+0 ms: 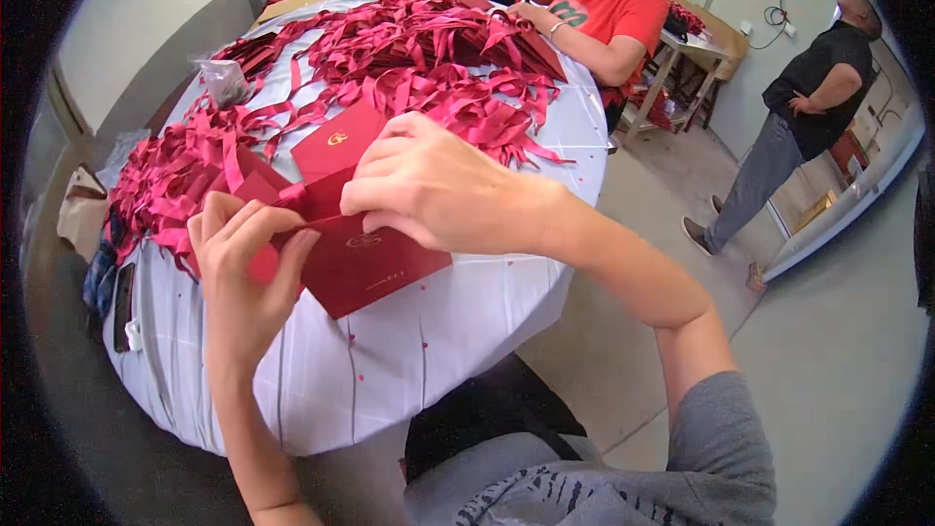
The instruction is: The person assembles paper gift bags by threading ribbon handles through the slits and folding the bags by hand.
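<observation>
Over the near side of the table, a dark red card or folder (375, 263) with a small gold emblem lies tilted beneath my hands. A glossy red ribbon (295, 195) with a loop in it runs along the card's upper edge. My left hand (239, 268) pinches the ribbon between thumb and forefinger at the card's left side. From the right, my right hand (443, 185) reaches across with its fingers closed on the ribbon; its fingertips are partly hidden. Just beyond them lies another red card (334, 143) with a gold emblem.
Heaps of red ribboned pieces (409, 44) cover much of the white-clothed table (467, 317). A clear plastic bag (224, 83) and a dark phone (124, 307) lie at the left. Across the table sits a person in red (609, 15); another in black (818, 97) stands at right.
</observation>
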{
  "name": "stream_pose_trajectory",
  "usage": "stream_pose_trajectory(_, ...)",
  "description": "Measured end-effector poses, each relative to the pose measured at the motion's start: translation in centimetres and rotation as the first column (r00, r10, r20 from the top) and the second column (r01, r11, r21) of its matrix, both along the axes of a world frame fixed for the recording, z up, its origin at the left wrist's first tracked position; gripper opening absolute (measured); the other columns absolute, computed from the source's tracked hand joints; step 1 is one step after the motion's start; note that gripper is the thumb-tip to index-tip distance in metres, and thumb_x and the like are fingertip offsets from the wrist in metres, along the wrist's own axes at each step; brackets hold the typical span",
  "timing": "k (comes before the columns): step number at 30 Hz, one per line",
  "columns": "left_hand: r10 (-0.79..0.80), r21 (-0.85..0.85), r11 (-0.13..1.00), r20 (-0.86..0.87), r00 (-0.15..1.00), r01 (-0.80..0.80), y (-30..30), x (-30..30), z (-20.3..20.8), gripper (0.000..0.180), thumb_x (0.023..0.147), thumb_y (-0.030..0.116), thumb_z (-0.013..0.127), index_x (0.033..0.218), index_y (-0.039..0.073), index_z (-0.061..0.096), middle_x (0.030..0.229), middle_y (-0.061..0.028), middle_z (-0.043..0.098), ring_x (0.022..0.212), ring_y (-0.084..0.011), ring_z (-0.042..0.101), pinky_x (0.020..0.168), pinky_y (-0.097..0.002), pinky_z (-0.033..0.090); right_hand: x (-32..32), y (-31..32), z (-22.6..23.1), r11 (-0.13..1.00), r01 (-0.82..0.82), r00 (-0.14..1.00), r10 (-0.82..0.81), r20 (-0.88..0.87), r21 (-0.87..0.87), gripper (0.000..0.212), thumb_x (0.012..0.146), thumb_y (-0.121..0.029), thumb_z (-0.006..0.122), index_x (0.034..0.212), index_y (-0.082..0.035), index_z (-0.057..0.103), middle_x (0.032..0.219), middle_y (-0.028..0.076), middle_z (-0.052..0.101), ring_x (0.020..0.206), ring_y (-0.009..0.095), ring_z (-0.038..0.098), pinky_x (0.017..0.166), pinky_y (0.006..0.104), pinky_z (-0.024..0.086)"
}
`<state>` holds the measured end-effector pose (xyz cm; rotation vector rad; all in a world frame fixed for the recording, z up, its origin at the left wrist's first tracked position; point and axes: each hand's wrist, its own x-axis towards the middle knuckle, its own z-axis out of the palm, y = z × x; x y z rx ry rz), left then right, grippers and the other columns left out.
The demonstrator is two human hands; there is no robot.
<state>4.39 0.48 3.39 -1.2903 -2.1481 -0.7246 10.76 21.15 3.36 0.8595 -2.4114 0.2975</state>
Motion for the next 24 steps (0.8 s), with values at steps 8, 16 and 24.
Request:
stream_pose_trajectory(8,-0.187,0.374,0.927,0.487,0.853,-0.010,-1.8,-3.2,-2.2,0.005,0.083,0.002,0.058,0.082,-0.002,0.056,0.070,0.0045,0.048,0.065,-0.0016,0.042,0.056,-0.0176,0.033,-1.9,8.0,1.2,0.666,0.017,0.996,-0.075,-0.045,-0.745,0.020,0.084,-0.009,0.057,0.101,0.001,0.062,0.094,0.010,0.065,0.085,0.014,0.062,0.076,0.0258,0.049)
stream_pose_trajectory(16,-0.206,0.484,0.858,0.631,0.748,-0.173,-2.1,-5.8,-3.7,0.012,0.088,0.020,0.057,0.081,0.010,0.059,0.064,0.0122,0.044,0.050,0.0031,0.029,0.043,-0.0169,0.016,0.6,13.5,-5.9,0.918,0.384,0.884,-0.334,0.328,-0.100,0.029,0.069,0.003,0.055,0.095,-0.006,0.065,0.083,0.008,0.058,0.083,0.021,0.057,0.072,0.0307,0.046)
stream_pose_trajectory(24,-0.313,0.455,0.867,0.815,0.487,-0.204,-1.9,-6.4,-4.7,0.010,0.087,0.019,0.055,0.083,0.011,0.058,0.064,0.0124,0.045,0.051,0.0038,0.031,0.044,-0.0155,0.019,-0.4,12.3,-6.2,0.827,0.317,0.918,-0.145,0.369,-0.463,0.006,0.078,-0.006,0.062,0.082,-0.002,0.065,0.083,0.004,0.057,0.076,0.012,0.056,0.067,0.0257,0.045)
